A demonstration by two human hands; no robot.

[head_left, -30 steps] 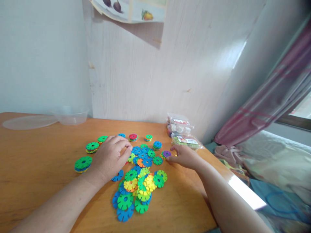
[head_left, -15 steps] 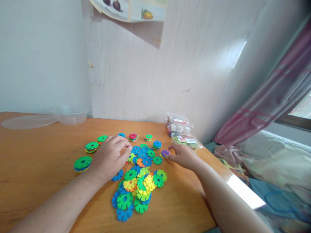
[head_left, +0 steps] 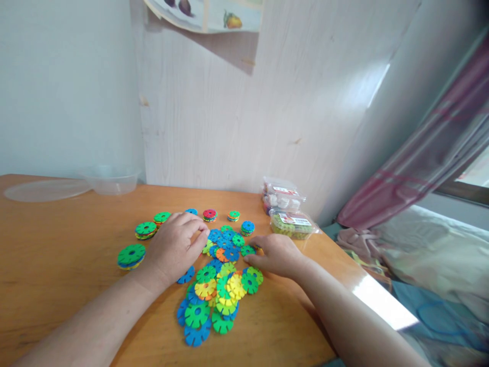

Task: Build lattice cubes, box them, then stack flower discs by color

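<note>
Many flat toothed plastic discs (head_left: pixel 219 285), in blue, green, yellow and orange, lie in a loose pile on the wooden table (head_left: pixel 57 255). My left hand (head_left: pixel 173 250) rests palm down on the pile's left side. Its fingers are bent, with the tips at the blue discs (head_left: pixel 221 237); what is under it is hidden. My right hand (head_left: pixel 275 255) lies cupped, palm down, at the pile's right side, fingertips touching a green disc (head_left: pixel 247 250). It covers the spot where a purple disc lay. Small disc stacks (head_left: pixel 131 255) stand to the left and behind.
Two clear plastic boxes (head_left: pixel 292 224) with labels stand at the table's back right by the wall. A clear bowl (head_left: pixel 110 181) and a clear lid (head_left: pixel 46 189) are at the back left. The table's right edge (head_left: pixel 378 306) drops to bedding and a pink curtain.
My right hand has slid left and nearer to the pile, and now covers the purple disc that its fingertips touched before. My left hand has stayed in place.
</note>
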